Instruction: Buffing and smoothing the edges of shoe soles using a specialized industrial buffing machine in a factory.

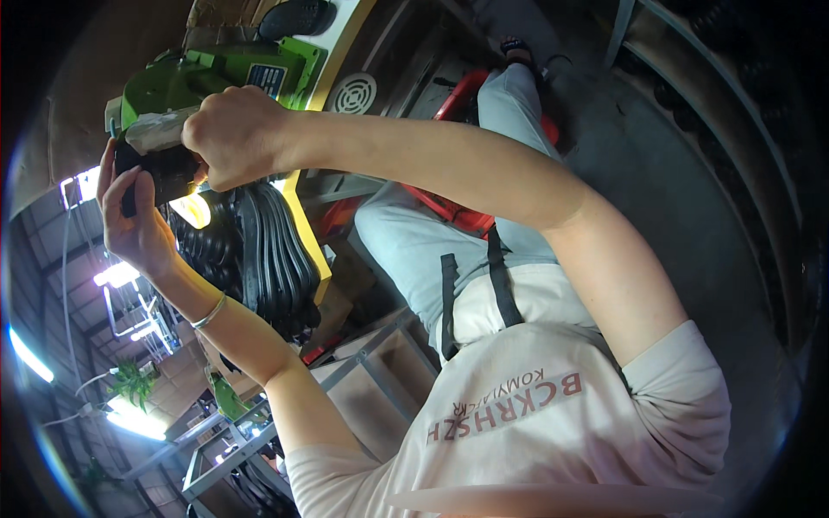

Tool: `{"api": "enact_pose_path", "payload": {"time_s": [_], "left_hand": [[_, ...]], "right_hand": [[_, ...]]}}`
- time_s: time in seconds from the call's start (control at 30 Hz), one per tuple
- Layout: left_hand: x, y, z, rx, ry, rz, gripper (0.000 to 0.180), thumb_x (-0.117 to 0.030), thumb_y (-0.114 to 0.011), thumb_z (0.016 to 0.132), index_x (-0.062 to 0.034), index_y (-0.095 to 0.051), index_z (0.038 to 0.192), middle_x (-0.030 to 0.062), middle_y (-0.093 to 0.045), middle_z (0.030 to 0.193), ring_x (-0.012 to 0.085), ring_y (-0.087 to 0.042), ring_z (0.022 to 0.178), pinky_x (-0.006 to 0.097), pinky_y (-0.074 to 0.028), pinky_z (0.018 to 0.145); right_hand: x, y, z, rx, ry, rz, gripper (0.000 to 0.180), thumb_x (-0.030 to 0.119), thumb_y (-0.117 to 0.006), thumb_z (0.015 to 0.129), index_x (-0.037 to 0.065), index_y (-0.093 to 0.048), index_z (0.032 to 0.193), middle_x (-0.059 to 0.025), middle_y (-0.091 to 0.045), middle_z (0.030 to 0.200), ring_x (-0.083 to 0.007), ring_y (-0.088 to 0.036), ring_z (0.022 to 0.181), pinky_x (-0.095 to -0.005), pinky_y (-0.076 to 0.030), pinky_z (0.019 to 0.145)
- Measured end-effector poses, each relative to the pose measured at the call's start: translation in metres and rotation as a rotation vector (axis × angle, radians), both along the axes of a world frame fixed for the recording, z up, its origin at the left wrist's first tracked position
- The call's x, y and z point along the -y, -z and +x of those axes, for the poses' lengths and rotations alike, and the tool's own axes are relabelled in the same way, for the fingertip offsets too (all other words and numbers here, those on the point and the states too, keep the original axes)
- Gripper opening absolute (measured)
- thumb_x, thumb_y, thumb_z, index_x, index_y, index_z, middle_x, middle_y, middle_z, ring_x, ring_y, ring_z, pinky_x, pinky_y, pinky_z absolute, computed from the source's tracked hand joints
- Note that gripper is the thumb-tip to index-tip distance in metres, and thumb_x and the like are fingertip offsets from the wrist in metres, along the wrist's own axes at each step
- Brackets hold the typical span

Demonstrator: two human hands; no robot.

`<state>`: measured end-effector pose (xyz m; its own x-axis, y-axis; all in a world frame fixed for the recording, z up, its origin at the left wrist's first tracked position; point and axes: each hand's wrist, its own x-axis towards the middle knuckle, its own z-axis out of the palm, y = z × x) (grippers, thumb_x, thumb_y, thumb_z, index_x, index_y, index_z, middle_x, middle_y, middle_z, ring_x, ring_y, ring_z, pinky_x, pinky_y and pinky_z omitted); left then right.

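Pinching the black piece between thumb and fingers, our left hand steadies its near end. Our right hand is curled at the other end; its fingertips are hidden, so we can't tell what it grips. Beyond our hands stands the green machine; black strips bunch between our forearms.

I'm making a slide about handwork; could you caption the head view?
Left hand and right hand at a black piece beside a green machine, glossy black strips bundled nearby.
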<state>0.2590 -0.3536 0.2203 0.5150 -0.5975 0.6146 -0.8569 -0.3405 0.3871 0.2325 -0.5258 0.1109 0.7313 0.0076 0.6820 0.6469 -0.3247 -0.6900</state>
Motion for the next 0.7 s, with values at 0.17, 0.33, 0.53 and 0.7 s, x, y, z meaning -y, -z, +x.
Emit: {"api": "enact_pose_path", "payload": {"time_s": [0.17, 0.33, 0.53, 0.7], "left_hand": [[0.006, -0.015, -0.009, 0.178, -0.042, 0.22, 0.02, 0.005, -0.063, 0.084, 0.0008, -0.068, 0.103, 0.0176, -0.051, 0.132, 0.0272, -0.053, 0.12, 0.034, -0.047, 0.098], [0.017, -0.036, -0.035, 0.362, -0.199, 0.726, 0.033, 0.006, -0.058, 0.086, -0.01, -0.069, 0.112, 0.0122, -0.051, 0.134, 0.0261, -0.054, 0.12, 0.038, -0.048, 0.098], [0.031, -0.049, -0.054, 0.895, -0.274, 1.109, 0.045, 0.01, -0.061, 0.071, -0.0081, -0.065, 0.111, 0.0014, -0.058, 0.126, 0.0236, -0.055, 0.117, 0.037, -0.046, 0.1], [0.024, -0.053, -0.035, 0.967, -0.14, 1.143, 0.036, 0.005, -0.063, 0.071, -0.0039, -0.066, 0.107, 0.001, -0.061, 0.117, 0.0216, -0.055, 0.115, 0.038, -0.044, 0.102]], "right_hand": [[-0.001, 0.0, 0.005, -0.04, -0.036, 0.032, 0.012, 0.019, -0.071, 0.068, 0.009, -0.071, 0.073, -0.012, -0.068, 0.072, -0.03, -0.068, 0.073, -0.0404, -0.054, 0.069], [-0.006, 0.009, -0.004, -0.069, 0.043, 0.083, 0.012, 0.021, -0.073, 0.069, 0.01, -0.072, 0.075, -0.0109, -0.068, 0.072, -0.0285, -0.068, 0.075, -0.0407, -0.054, 0.069], [-0.023, 0.002, -0.006, 0.032, 0.155, 0.126, 0.016, 0.021, -0.077, 0.065, 0.008, -0.072, 0.073, -0.0111, -0.067, 0.068, -0.0288, -0.067, 0.073, -0.0384, -0.053, 0.068], [0.005, -0.007, 0.013, -0.12, -0.124, 0.135, 0.015, 0.021, -0.079, 0.062, 0.008, -0.072, 0.068, -0.0103, -0.067, 0.068, -0.0287, -0.067, 0.07, -0.0362, -0.053, 0.067]]}}
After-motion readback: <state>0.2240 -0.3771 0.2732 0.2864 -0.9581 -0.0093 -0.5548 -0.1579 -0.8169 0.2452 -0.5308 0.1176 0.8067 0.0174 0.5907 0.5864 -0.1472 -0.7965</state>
